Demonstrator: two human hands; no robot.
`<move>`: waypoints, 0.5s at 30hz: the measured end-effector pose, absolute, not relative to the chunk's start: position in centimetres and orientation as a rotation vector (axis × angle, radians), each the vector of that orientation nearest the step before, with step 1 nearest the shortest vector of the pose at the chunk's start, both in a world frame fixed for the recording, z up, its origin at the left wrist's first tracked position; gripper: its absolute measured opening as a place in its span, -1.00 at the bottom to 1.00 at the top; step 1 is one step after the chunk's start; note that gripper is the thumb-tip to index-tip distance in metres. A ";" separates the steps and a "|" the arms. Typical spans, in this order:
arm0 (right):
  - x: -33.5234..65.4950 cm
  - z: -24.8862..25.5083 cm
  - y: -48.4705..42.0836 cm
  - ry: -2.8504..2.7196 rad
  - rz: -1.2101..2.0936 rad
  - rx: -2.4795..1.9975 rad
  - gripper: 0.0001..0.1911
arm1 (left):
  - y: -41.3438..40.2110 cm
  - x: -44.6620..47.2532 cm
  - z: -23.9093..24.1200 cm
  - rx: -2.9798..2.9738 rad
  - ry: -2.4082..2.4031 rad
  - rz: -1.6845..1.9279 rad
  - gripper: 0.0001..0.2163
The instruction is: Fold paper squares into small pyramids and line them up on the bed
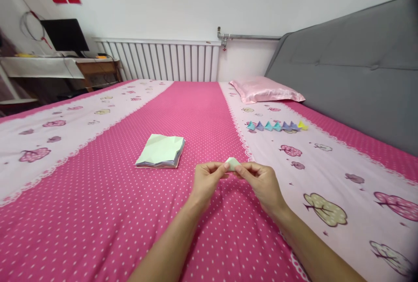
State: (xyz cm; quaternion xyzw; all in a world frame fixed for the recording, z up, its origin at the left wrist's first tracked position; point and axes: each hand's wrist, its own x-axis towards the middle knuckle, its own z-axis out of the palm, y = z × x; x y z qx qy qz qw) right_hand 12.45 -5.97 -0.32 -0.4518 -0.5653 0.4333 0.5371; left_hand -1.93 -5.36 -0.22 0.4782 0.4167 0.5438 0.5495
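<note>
A small piece of folded pale green paper point(232, 163) is pinched between my two hands, just above the pink bedspread. My left hand point(209, 179) grips its left end between thumb and fingers. At the right end, my right hand point(261, 182) holds it the same way, thumb on the near side. The fingertips behind the paper are partly hidden. To the left lies a stack of square paper sheets point(160, 150), pale green on top with other colours at its edges. Beyond my right hand, several small folded paper pieces point(277, 126) in teal, purple and yellow stand in a row.
The bedspread point(107, 212) is pink with white dots and pale printed bands. A pink pillow point(266, 89) lies at the far right against the grey headboard point(346, 60). Behind the bed are a white radiator point(163, 60) and, at left, a desk with a monitor point(64, 36).
</note>
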 end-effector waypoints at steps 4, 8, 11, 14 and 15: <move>12.3 -0.5 -6.0 -1.282 1.038 -1.063 -0.78 | -5.6 -1.7 -0.2 1.099 0.946 1.296 -0.74; 12.3 -0.6 -5.9 -1.230 1.038 -1.043 -0.74 | -5.5 -1.6 -0.2 1.052 0.921 1.299 -0.64; 12.4 -0.6 -5.8 -1.227 1.045 -1.033 -0.69 | -5.3 -1.7 -0.2 1.071 0.902 1.292 -0.47; 12.5 -0.6 -5.7 -1.276 1.048 -1.059 -0.65 | -5.2 -1.9 -0.3 1.145 0.920 1.268 -0.57; 12.6 -0.6 -5.7 -1.292 1.046 -1.063 -0.64 | -5.1 -1.9 -0.4 1.176 0.929 1.259 -0.64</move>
